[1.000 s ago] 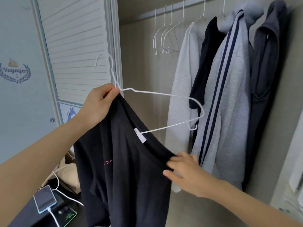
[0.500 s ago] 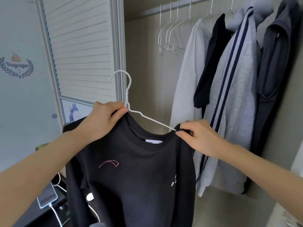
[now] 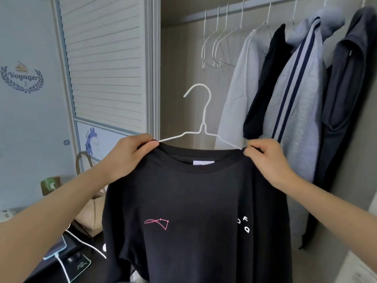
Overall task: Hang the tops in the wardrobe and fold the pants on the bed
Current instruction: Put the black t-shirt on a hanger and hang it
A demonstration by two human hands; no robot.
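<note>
Head view: you are holding up a black short-sleeved cotton T-shirt with a small pink line logo on the chest and white letters near its right edge. It is sitting on a thin white wire hanger, whose hook is pointing up and curling left, not on the rail. Your left hand is pinching the shirt's left shoulder seam, fingers curled over the fabric right where the hanger arm goes into the collar. Your right hand is gripping the right shoulder the same way, thumb and fingers closed on the cloth at the wire's other arm. The shirt is hanging in front of the open wardrobe, below the metal clothes rail and left of the clothes hanging there. On that rail, from the left: a bunch of bare white wire hangers, a pale grey sweatshirt, a black top, a grey jacket with two navy stripes and a dark grey hooded garment. Left of the wardrobe a white louvred sliding door is standing. Lower left, a phone with a white charging cable is lying on a dark surface, a beige bag near it.
</note>
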